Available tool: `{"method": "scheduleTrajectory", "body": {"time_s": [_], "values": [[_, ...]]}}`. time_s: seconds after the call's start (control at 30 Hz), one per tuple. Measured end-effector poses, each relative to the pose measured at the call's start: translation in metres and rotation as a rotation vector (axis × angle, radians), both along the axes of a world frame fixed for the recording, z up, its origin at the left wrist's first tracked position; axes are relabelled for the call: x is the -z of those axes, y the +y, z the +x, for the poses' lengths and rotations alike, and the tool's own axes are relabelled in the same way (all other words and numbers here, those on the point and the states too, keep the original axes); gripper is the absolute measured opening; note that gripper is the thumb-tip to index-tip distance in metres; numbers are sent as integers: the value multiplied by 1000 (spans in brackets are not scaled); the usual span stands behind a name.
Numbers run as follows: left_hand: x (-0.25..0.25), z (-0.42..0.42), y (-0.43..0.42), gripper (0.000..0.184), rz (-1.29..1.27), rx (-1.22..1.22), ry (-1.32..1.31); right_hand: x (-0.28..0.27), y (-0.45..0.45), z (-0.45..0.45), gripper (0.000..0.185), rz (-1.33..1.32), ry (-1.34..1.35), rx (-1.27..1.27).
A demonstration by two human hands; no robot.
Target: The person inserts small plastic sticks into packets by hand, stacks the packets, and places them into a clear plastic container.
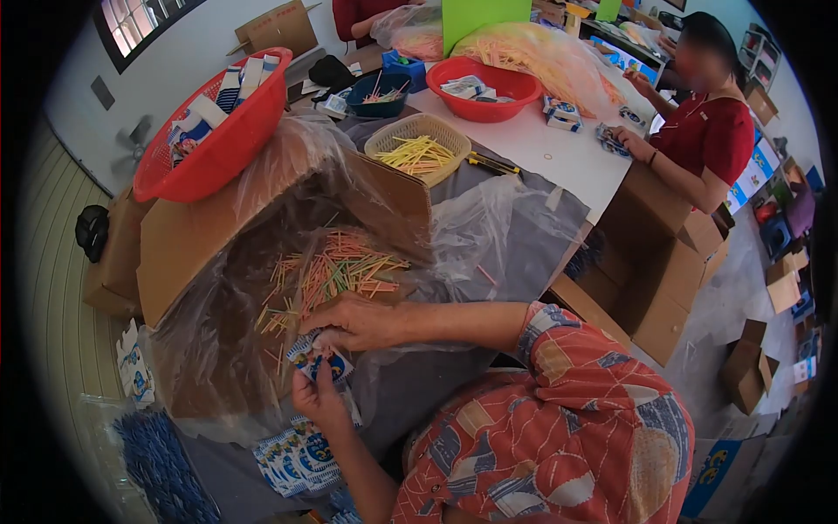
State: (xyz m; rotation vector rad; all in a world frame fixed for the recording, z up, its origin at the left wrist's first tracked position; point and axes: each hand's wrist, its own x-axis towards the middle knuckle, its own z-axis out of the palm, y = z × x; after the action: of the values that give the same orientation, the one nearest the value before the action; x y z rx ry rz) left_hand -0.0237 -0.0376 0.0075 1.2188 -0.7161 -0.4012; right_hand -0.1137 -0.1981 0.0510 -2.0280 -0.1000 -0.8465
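Grey cloth (428, 371) covers part of the surface (567, 162), and coloured sticks (340, 266) lie heaped in an open box (196, 240) draped with clear plastic. Close together, the left hand (321, 400) and right hand (353, 321) both grip a small packet (325, 360) beside the sticks. More packets (292, 454) lie near the left forearm.

White wall (70, 65), barred window (140, 19), pale slatted floor (61, 288)

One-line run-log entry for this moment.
left hand: grip on blue-and-white packet | right hand: grip on same packet | cardboard box: plastic-lined, loose coloured sticks inside | by left forearm: more packets
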Motion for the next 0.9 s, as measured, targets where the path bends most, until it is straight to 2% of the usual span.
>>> {"method": "scheduleTrajectory", "body": {"time_s": [0.1,0.17,0.3,0.37,0.43,0.5,0.53,0.57,0.67,0.7,0.8,0.83,0.87,0.9], "values": [[-7,-9,11,18,7,-30,1,5,-1,1,22,-12,-73,-35],[-6,-12,16,18,12,-32,-2,5,2,-1,20,57,71,-92],[-5,-20,24,19,46,8,-14,-2,12,-10,20,40,86,-151],[-10,-30,30,18,78,-17,34,0,16,-13,20,-58,71,-144],[-16,-37,41,16,100,-1,198,-13,25,-19,20,57,-40,-136],[-13,-39,58,8,188,16,143,-24,33,-32,20,359,311,-241],[-8,-41,70,8,223,-56,160,-9,28,-30,20,199,316,-296],[-1,-42,79,8,270,-29,91,4,27,-27,20,33,307,-329],[14,-42,93,17,273,12,30,9,33,-30,20,-79,305,-375],[12,-37,97,7,267,-28,6,8,28,-32,20,-82,314,-371],[-2,-24,94,11,291,-153,74,-11,-6,-25,20,24,348,-54],[7,-12,96,12,510,-221,-283,-19,-25,-21,20,13,409,86],[11,-5,97,15,721,-285,-643,-18,-46,-15,21,-204,424,238],[11,-7,95,15,714,-288,-643,-15,-64,-8,22,-423,433,396]]}}
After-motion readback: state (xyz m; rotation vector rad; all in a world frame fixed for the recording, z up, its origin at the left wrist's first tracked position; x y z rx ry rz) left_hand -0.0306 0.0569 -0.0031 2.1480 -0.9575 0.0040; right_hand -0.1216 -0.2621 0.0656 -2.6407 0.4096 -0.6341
